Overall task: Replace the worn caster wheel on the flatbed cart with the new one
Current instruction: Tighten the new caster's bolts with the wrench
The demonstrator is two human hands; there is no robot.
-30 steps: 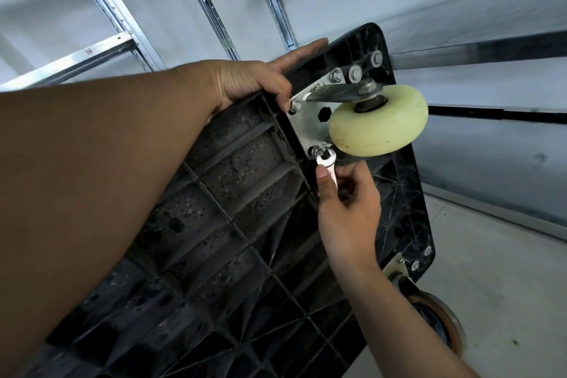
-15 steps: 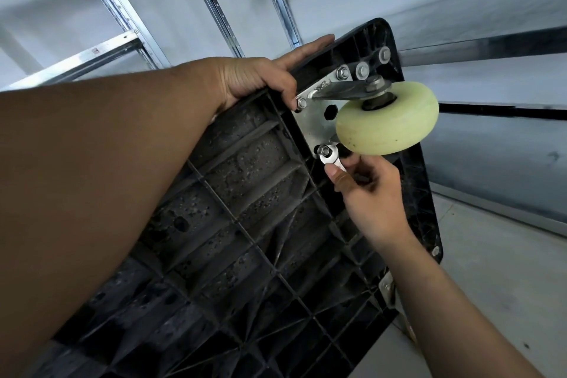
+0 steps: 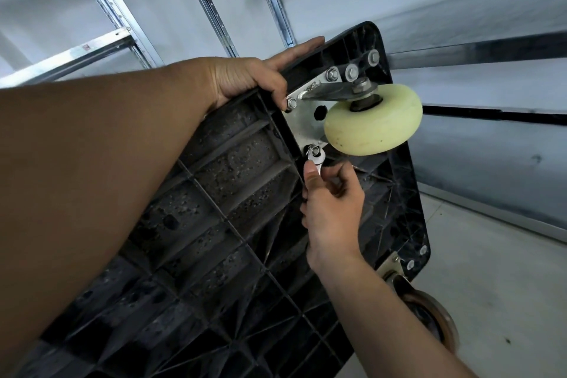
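The black flatbed cart (image 3: 233, 224) stands tipped up with its ribbed underside facing me. A pale yellow caster wheel (image 3: 374, 121) on a silver mounting plate (image 3: 303, 120) sits at the cart's upper corner. My left hand (image 3: 251, 77) grips the cart's top edge, thumb on the underside beside an upper bolt (image 3: 291, 103). My right hand (image 3: 331, 209) pinches a small silver wrench (image 3: 316, 159) whose head sits on the plate's lower bolt (image 3: 314, 150). Most of the wrench handle is hidden in my fingers.
A second, darker caster (image 3: 429, 313) is mounted at the cart's lower right corner, near the grey floor (image 3: 497, 285). Metal shelving uprights (image 3: 211, 9) and a shelf beam (image 3: 70, 55) stand behind the cart against a pale wall.
The wrench handle swung from pointing straight down to angled right and back down, staying on the lower bolt. My left hand kept its grip on the cart edge.
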